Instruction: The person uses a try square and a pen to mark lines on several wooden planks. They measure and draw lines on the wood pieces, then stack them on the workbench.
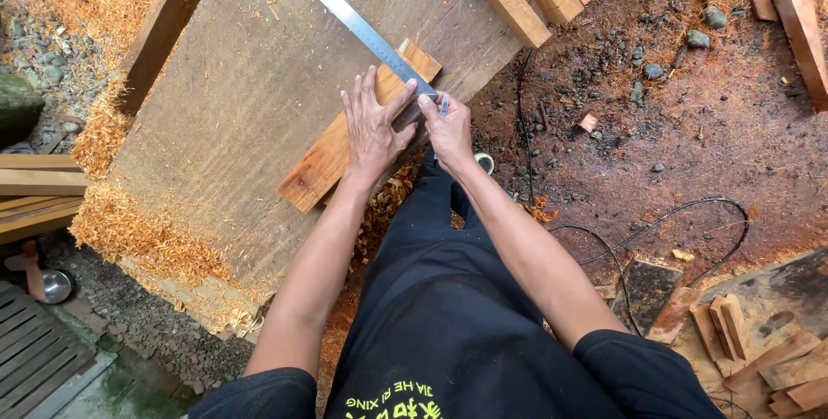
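Outdoor work area: sawdust and gravel surround a wide board [241, 109]. On the board lies a plank [332, 156], a steel ruler [362, 31] across it. Left hand [373, 126], fingers spread, presses both flat. Right hand [448, 130] is closed on a pen [442, 109] at the plank's near edge. No drawn line is discernible.

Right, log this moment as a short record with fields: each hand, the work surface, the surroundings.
left hand: flat, fingers spread, pressing on the wooden plank and metal ruler
right hand: at the ruler's near end, holding a small pen
ruler: lies across the plank
work surface: wide board, plank resting on it
surroundings: sawdust pile, black cable, wood offcuts
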